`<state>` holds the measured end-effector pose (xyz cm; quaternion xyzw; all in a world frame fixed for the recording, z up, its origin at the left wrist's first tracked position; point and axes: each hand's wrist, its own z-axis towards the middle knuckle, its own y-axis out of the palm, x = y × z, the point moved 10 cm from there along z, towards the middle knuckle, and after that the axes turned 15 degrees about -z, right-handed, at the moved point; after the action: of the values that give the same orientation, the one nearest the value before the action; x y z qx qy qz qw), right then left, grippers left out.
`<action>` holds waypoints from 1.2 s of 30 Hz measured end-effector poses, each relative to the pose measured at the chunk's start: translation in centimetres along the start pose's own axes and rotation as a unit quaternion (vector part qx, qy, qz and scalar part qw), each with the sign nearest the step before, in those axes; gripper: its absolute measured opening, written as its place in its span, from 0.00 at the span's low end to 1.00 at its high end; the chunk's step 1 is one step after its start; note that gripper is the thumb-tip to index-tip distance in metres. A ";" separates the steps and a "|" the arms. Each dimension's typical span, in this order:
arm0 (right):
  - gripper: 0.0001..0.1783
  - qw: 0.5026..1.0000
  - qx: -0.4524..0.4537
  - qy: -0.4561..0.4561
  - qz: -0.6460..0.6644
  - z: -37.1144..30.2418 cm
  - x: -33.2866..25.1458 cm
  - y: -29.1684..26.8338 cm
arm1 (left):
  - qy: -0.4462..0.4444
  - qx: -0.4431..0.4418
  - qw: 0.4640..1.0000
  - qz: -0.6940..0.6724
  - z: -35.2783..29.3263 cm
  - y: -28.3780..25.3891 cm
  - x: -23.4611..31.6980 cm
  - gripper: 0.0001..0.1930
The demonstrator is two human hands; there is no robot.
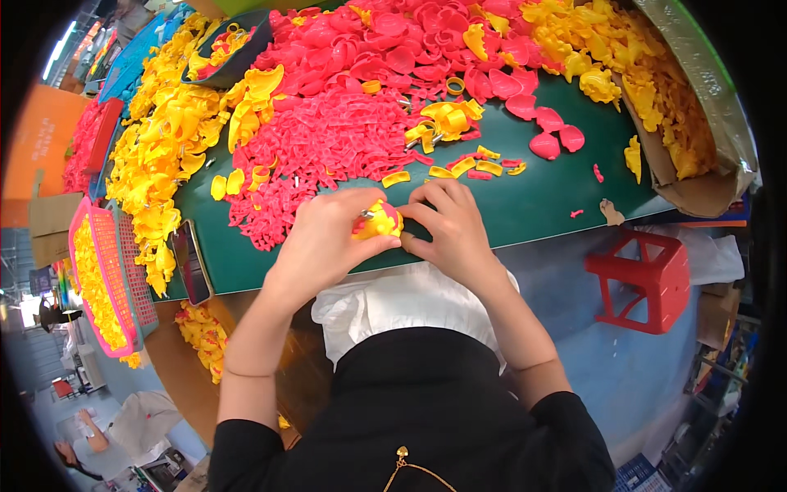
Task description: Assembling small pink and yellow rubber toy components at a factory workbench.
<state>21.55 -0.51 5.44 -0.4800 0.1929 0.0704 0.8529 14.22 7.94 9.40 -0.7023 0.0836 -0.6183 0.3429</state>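
Note:
Close to the front edge of the green table, my left hand (328,238) is closed around a small yellow and pink plastic toy part (379,221) with a bit of metal at its left side. My right hand (447,225) comes in from the other side, its thumb and fingers bent in a pinch against the right end of that part. Whether the right fingers also grip a smaller piece is hidden. Just beyond my hands lie yellow curved strips (443,171) and a big heap of small pink pieces (336,135).
Pink shells (385,37) pile up at the back. Yellow parts cover the left (172,131) and fill a cardboard box (656,176) at right. A phone (193,262) and a pink basket (88,217) are at left. A red stool (643,279) stands right; another person (90,439) is lower left.

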 end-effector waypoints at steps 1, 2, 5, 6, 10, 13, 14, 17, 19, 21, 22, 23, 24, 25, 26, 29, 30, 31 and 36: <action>0.19 1.000 -0.001 -0.001 -0.003 0.0 0.0 0.0 | -0.016 -0.037 0.999 0.034 0.6 0.6 0.3 0.21; 0.19 1.000 0.003 0.007 -0.007 -0.1 0.1 0.1 | -0.014 -0.036 0.999 0.032 0.9 0.9 0.8 0.21; 0.19 0.999 0.008 0.039 -0.014 -1.0 -0.1 -0.4 | -0.026 -0.058 0.991 0.120 1.0 1.9 0.7 0.20; 0.19 0.998 0.007 0.062 -0.013 -1.4 0.1 -0.6 | -0.025 -0.058 0.991 0.117 0.7 2.1 0.1 0.20; 0.16 0.996 0.032 0.072 -0.041 -1.4 3.1 -4.5 | 0.004 0.010 0.999 0.035 -0.3 1.3 -0.7 0.26; 0.14 0.989 0.056 0.078 -0.112 1.0 5.8 -5.6 | 0.020 0.058 0.998 0.010 -1.4 1.3 -1.0 0.27; 0.13 0.992 0.044 0.046 -0.112 1.8 6.1 -4.8 | 0.040 0.091 0.995 -0.014 -1.9 1.2 -1.2 0.28; 0.11 0.994 0.030 0.009 -0.109 2.4 6.5 -3.5 | 0.051 0.139 0.988 -0.052 -5.2 0.4 -1.9 0.29; 0.09 0.995 0.033 0.014 -0.097 2.8 6.9 -3.7 | 0.000 0.206 0.972 -0.112 -8.7 -1.7 -3.2 0.27; 0.08 0.994 0.055 0.037 -0.089 2.8 7.2 -4.0 | -0.109 0.339 0.916 -0.184 -15.3 -6.1 -5.1 0.26; 0.08 0.993 0.077 0.051 -0.078 2.8 7.3 -4.5 | -0.113 0.409 0.898 -0.120 -19.0 -8.9 -4.7 0.26; 0.07 0.993 0.061 0.063 -0.073 2.7 7.7 -4.3 | -0.156 0.483 0.840 -0.191 -23.1 -10.6 -6.6 0.24; 0.07 0.994 0.056 0.061 -0.070 2.9 7.8 -3.9 | -0.160 0.523 0.825 -0.144 -26.9 -12.6 -7.6 0.17; 0.07 0.995 0.051 0.072 -0.056 3.0 8.2 -3.5 | -0.155 0.574 0.781 -0.193 -31.2 -13.7 -9.8 0.16; 0.07 0.993 0.053 0.086 -0.058 2.6 8.4 -4.1 | -0.141 0.613 0.735 -0.253 -34.5 -14.2 -12.8 0.16; 0.08 0.989 0.033 0.147 0.003 2.5 9.3 -3.7 | -0.031 0.553 0.657 -0.512 -37.3 -13.7 -17.5 0.19; 0.08 0.988 0.033 0.148 0.003 2.4 9.2 -3.7 | -0.031 0.552 0.657 -0.512 -38.7 -14.1 -19.1 0.19; 0.07 0.984 0.037 0.172 0.040 2.3 9.6 -3.5 | -0.063 0.633 0.608 -0.475 -42.2 -14.5 -21.1 0.19; 0.07 0.942 -0.001 0.292 0.167 1.0 11.8 -2.0 | -0.322 0.710 0.613 -0.129 -50.0 -13.9 -23.5 0.19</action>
<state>33.22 -1.53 2.82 -0.4409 0.5105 0.0692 0.7350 -41.52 12.18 -1.52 -0.3969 -0.5891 -0.2562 0.6556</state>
